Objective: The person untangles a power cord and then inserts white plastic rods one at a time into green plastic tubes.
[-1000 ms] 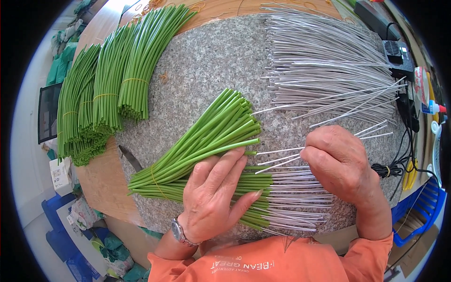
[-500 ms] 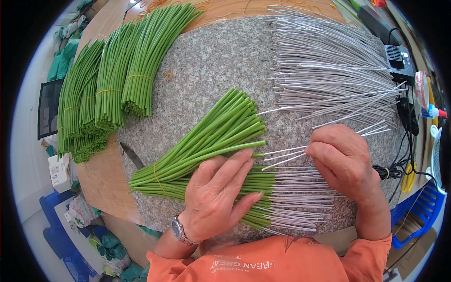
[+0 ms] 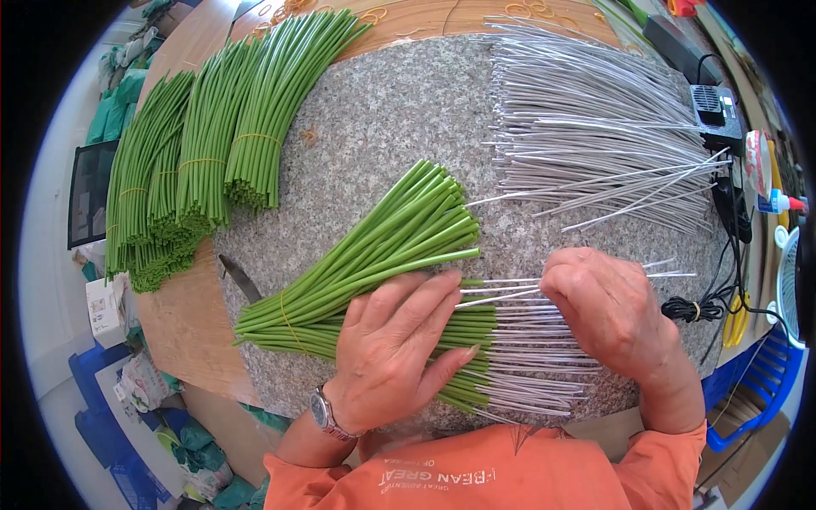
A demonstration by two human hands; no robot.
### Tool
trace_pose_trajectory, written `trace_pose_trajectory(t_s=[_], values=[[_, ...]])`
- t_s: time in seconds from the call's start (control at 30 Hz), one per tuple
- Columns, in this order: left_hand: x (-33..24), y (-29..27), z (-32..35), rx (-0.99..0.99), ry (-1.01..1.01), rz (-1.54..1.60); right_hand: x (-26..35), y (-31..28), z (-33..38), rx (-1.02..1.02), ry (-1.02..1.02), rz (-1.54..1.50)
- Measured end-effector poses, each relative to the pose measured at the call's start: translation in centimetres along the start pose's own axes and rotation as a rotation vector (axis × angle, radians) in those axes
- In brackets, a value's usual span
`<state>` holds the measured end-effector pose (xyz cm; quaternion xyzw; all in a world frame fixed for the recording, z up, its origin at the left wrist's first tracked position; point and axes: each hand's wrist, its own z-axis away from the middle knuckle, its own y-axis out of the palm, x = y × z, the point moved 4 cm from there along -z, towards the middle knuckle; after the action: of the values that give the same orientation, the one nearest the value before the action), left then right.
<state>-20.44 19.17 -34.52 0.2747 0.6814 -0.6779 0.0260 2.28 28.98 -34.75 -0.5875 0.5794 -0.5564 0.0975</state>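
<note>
A: Quick rundown, near to far?

B: Closest: left hand (image 3: 398, 348), palm down, fingers spread flat, pressing on a row of green tubes (image 3: 463, 327) w/ grey wires (image 3: 544, 357) poking out their right ends. Not gripping anything, just pinning them to the granite slab (image 3: 382, 127).

A: Right hand?

B: Right hand (image 3: 614, 316) is curled over the wire ends just beside the left. Looks like it's pinching a wire or two near the top of the row, but fingertips are hidden under the knuckles, so can't tell exactly how many.

A: Behind that?

B: A loose green bundle (image 3: 374, 255) w/ a rubber band at its left end, fanned diagonally, touching the left fingertips. Further back right, a big spread of bare wires (image 3: 595, 127). Far left, banded green bundles (image 3: 204, 161) stacked, partly on the wooden table (image 3: 178, 314).

A: What could go wrong?

B: My guess: if the left palm lifts or slides, tubes roll & the row goes out of line. Wires are thin, so a hard push could bend one or miss the tube opening. Front tubes sit near the slab edge, so a nudge could drop them. Also the fanned bundle crowds the row, so pieces may get mixed up.
</note>
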Motion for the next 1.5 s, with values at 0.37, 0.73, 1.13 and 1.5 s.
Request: trace_pose_trajectory(t_s=[0.37,0.73,1.13,1.5], values=[[-0.2,0.5,0.2,0.042,0.050,0.012,2.2,2.5,-0.5,0.045,-0.001,-0.078],[-0.1,-0.3,0.4,-0.027,0.051,0.100,4.1,-0.5,-0.4,-0.143,-0.155,0.150],[0.0,-0.5,0.2,-0.018,-0.018,0.029,-1.1,-0.7,-0.1,-0.123,0.111,0.303],[-0.2,-0.5,0.0,-0.009,-0.035,-0.012,-1.2,-0.3,-0.2,-0.109,0.136,0.209]])
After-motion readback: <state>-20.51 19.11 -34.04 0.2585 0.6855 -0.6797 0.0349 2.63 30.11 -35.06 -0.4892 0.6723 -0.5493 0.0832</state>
